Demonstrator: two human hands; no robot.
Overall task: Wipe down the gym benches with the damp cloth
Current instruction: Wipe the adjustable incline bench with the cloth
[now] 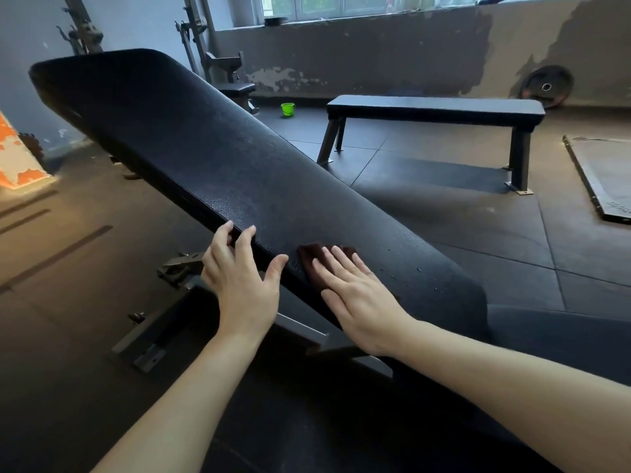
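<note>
A long black padded incline bench (191,145) slants from the upper left down to the lower right. Its surface looks damp, with droplets near the lower end. My right hand (355,295) lies flat with straight fingers on a dark brown cloth (312,256), pressing it onto the pad's lower part. My left hand (240,278) holds the pad's left edge, with fingertips on the top face and the thumb spread toward the cloth. A second, flat black bench (433,109) stands on the floor behind.
A small green bucket (287,109) sits on the floor by the back wall. A weight plate (546,87) leans against the wall at the right. A flat mat (604,179) lies at the right. Racks (205,46) stand at the back left. The incline bench's metal frame (164,336) is below my left hand.
</note>
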